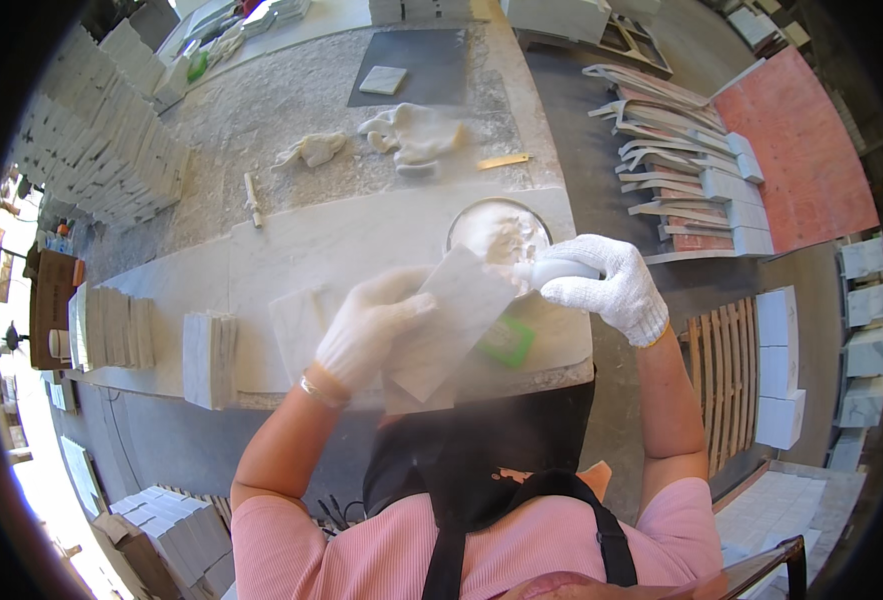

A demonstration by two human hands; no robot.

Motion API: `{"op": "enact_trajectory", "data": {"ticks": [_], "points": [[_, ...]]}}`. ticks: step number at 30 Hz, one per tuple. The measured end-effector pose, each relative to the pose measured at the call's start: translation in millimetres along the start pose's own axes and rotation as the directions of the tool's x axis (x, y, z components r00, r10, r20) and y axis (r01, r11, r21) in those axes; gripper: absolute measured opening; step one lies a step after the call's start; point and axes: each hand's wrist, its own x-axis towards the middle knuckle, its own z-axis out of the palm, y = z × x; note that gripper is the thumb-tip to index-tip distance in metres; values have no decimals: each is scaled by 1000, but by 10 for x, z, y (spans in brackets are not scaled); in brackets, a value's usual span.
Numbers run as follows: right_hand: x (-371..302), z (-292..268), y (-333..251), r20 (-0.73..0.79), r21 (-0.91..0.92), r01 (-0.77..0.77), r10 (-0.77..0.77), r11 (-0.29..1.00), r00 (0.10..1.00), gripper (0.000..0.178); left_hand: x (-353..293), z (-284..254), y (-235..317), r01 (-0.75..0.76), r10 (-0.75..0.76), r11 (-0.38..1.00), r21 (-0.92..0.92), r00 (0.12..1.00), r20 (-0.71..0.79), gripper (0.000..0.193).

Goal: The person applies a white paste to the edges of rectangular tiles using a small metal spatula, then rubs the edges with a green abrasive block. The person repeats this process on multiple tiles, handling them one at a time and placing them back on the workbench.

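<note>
My left hand (376,325), in a white knit glove, grips the edge of a pale rectangular marble tile (456,320) and holds it tilted above the table. A round bowl (451,228) of white paste (496,230) stands just beyond the tile. In its white glove, my right hand (609,288) is closed around the rounded grey handle of what looks like a putty knife (564,268). The knife's working end is at the bowl's near edge, beside the tile's corner, and partly covered in white. A bright green flat block (507,340) lies partly behind the tile.
Marble tiles (209,360) stand in a row at the table's left front, with taller stacks (101,140) behind. Crumpled gloves (416,135), a yellow strip (504,161) and a white stick (252,200) lie farther back. Right of the table are a pallet (723,390) and a red board (796,150).
</note>
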Motion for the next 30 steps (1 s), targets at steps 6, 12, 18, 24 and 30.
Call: {"op": "enact_trajectory", "data": {"ticks": [6, 12, 18, 24, 30], "points": [[-14, -23, 2, 13, -13, 54, -54, 998, 998, 37, -7, 0, 19, 4, -4, 1000, 4, 1000, 6, 53], [132, -201, 388, -199, 186, 119, -81, 975, 977, 40, -2, -9, -4, -3, 3, 1000, -6, 1000, 2, 54], [651, -359, 1163, -447, 109, 156, -91, 982, 890, 38, 22, -8, -33, -1, 1, 1000, 4, 1000, -6, 55], [975, -212, 1564, -510, -26, -7, -7, 1000, 860, 33, 26, -16, -52, 27, -27, 1000, 12, 999, -27, 54], [969, -217, 1455, -459, -274, -103, -36, 956, 888, 41, 22, -14, 42, 69, -67, 996, 63, 997, -26, 52]]}}
